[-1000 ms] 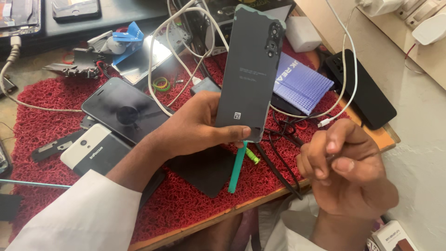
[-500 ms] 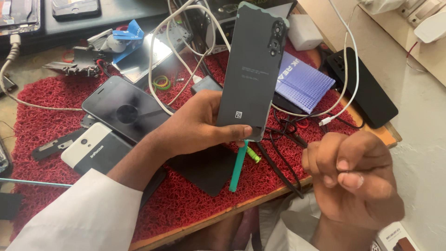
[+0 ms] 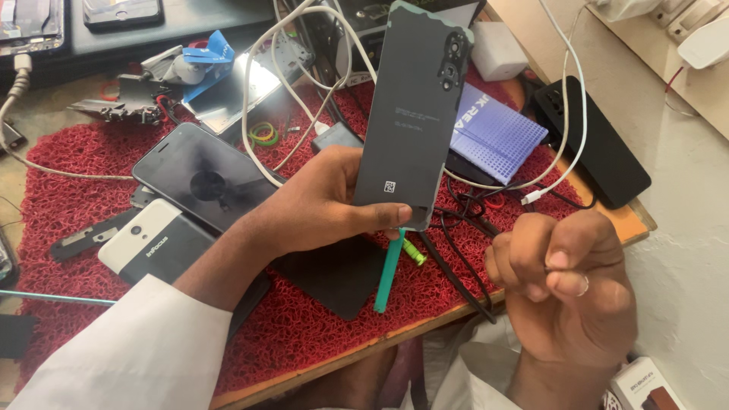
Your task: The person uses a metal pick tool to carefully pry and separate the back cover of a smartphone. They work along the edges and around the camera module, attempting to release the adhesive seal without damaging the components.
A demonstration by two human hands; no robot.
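Note:
My left hand [image 3: 319, 205] holds a dark grey phone back cover [image 3: 414, 114] upright by its lower edge, with the camera cut-outs at its top right. A teal stick-like tool [image 3: 389, 272] hangs from under the same hand, beside a small green piece [image 3: 414, 251]. My right hand [image 3: 566, 281] is curled in front of the table's near edge; its fingertips pinch together and I cannot tell whether anything is between them. It does not touch the cover.
A red mesh mat [image 3: 76, 163] covers the table. On it lie a black phone [image 3: 197, 178], a white-backed phone [image 3: 148, 243], a black slab [image 3: 334, 273], a blue patterned box [image 3: 493, 137], white cables [image 3: 304, 91], another black phone [image 3: 592, 144] and a white charger block [image 3: 497, 52].
The cover has tilted slightly in my left hand. My right hand dropped a little lower and curled more tightly.

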